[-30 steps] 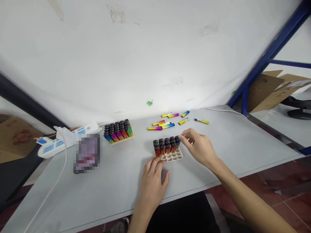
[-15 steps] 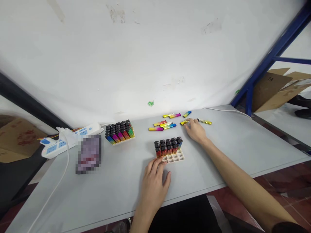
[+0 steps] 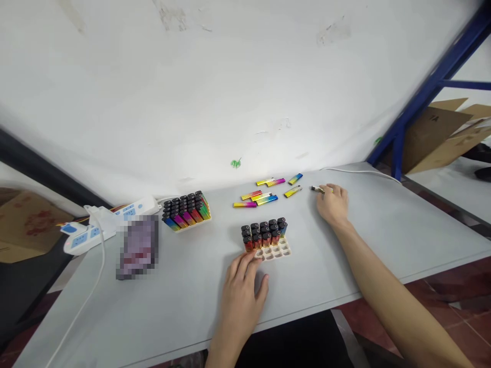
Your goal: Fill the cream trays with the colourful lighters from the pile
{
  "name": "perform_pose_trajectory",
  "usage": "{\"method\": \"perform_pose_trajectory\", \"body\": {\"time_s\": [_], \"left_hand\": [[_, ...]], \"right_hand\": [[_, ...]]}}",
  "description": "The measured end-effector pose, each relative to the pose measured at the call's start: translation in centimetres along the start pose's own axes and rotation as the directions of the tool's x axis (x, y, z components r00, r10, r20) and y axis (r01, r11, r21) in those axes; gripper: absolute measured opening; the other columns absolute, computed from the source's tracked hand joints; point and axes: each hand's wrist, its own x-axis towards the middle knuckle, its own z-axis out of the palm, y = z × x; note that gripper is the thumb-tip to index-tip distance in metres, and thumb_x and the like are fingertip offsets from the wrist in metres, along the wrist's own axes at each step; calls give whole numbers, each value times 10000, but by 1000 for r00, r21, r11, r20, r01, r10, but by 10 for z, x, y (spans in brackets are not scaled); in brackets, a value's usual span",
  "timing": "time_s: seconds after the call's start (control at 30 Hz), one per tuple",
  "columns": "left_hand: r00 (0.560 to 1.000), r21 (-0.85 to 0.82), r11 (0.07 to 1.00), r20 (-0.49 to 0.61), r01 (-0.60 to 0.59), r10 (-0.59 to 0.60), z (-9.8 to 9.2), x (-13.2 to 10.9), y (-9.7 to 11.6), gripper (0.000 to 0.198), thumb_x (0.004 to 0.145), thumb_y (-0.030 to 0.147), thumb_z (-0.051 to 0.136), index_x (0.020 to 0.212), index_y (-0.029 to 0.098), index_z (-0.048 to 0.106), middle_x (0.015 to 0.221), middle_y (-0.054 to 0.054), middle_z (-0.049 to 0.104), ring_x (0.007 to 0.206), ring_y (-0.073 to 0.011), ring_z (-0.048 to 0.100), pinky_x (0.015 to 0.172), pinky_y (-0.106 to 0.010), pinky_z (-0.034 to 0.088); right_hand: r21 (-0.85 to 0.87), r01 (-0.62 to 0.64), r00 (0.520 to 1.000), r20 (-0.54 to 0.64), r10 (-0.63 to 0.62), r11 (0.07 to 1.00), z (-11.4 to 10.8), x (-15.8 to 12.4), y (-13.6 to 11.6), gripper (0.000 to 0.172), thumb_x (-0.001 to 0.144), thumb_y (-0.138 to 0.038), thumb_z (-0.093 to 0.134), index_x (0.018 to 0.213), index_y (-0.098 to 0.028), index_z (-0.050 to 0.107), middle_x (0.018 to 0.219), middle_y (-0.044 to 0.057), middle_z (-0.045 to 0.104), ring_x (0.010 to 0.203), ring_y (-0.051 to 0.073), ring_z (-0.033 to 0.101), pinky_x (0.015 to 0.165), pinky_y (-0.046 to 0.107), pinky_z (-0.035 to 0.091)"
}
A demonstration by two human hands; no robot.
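Observation:
My left hand (image 3: 243, 294) lies with its fingers stretched out, their tips at the front left corner of a white tray (image 3: 284, 252). Several black-topped, coloured lighters (image 3: 266, 239) stand upright in its back rows, and bare slots show along the front. At the right, my right hand (image 3: 333, 204) is closed over a lighter (image 3: 316, 189) lying on the table; only its dark metal end sticks out, and the fingers hide the rest. Left of that hand lie several shiny lighters in mixed colours, among them a yellow one (image 3: 293, 191) and a blue-yellow one (image 3: 267, 200).
A second tray packed with black-topped lighters (image 3: 187, 210) stands at the back left. Beside it are a white power strip (image 3: 132, 210) with cables and a blurred-out purple item (image 3: 138, 248). A wall bounds the grey table (image 3: 172, 301) behind. Cardboard boxes (image 3: 433, 133) sit beyond the blue frame.
My right hand has moved right, from the yellow lighter to the one at the far right, and now covers it. The yellow lighter stays on the table. My left hand is nearly still.

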Motion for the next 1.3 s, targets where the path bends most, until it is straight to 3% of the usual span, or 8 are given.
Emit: {"method": "perform_pose_trajectory", "body": {"time_s": [0.33, 0.57, 0.67, 0.77, 0.83, 0.97, 1.17, 1.3], "left_hand": [[1000, -3, 1000, -14, 7, -7, 0, 1, 1, 270, 929, 224, 545, 1197, 215, 573, 1287, -53, 630, 1221, -246, 540, 998, -435, 516], [1000, -7, 1000, -16, 22, -22, 0, 1, 1, 272, 927, 227, 550, 1198, 228, 575, 1288, -48, 632, 1222, -247, 543, 990, -438, 518], [1000, -7, 1000, -12, 18, -18, 0, 1, 1, 274, 929, 223, 547, 1202, 224, 572, 1288, -50, 631, 1219, -245, 541, 990, -440, 518], [1000, -6, 1000, -14, 8, -8, -1, 1, 1, 276, 928, 218, 546, 1203, 220, 571, 1288, -53, 630, 1214, -245, 542, 986, -439, 521], [1000, -3, 1000, -20, 3, -3, -1, 1, 1, 272, 925, 218, 549, 1196, 220, 575, 1283, -55, 633, 1208, -249, 548, 981, -443, 523], [1000, -11, 1000, -15, 7, -7, -1, 1, 1, 266, 921, 217, 551, 1186, 220, 580, 1282, -55, 634, 1213, -254, 547, 993, -451, 517], [999, -37, 999, 11, 32, -32, -1, 0, 2, 278, 924, 213, 542, 1199, 222, 576, 1298, -62, 626, 1215, -262, 555, 992, -459, 523], [999, -45, 998, 23, 37, -36, -2, 1, 3, 288, 911, 207, 556, 1197, 222, 578, 1293, -65, 630, 1223, -270, 552, 985, -470, 533]], "right_hand": [[-31, 7, 997, 74, -5, 999, 3, -2, 1, 364, 936, -302, 417, 1172, -127, 632, 1169, 188, 601, 1077, 334, 449, 883, 440, 363], [-13, -8, 995, 96, 9, 1000, -4, -8, -6, 371, 941, -301, 422, 1175, -144, 662, 1185, 177, 594, 1074, 343, 449, 867, 443, 374], [-4, 4, 999, 35, -4, 1000, -9, -12, -14, 376, 935, -295, 439, 1191, -128, 657, 1200, 191, 582, 1095, 360, 447, 881, 464, 379], [42, 145, 989, -43, -143, 989, -13, -16, -33, 384, 952, -284, 425, 1213, -118, 651, 1209, 188, 582, 1107, 355, 451, 923, 467, 383], [101, 326, 945, -23, -325, 940, -13, -16, -55, 377, 971, -270, 399, 1209, -125, 653, 1190, 170, 601, 1085, 325, 474, 956, 444, 388], [222, 572, 785, 131, -605, 790, -4, -3, -106, 360, 990, -263, 389, 1230, -165, 639, 1157, 138, 627, 1087, 290, 507, 989, 410, 393], [297, 593, 593, 468, -655, 749, 14, 37, -156, 336, 980, -299, 442, 1185, -171, 675, 1137, 162, 609, 1069, 290, 554, 954, 393, 395], [348, 545, 561, 526, -640, 763, 22, 54, -159, 196, 902, -266, 574, 1007, -186, 719, 1064, 126, 657, 968, 262, 608, 820, 336, 441]]}}
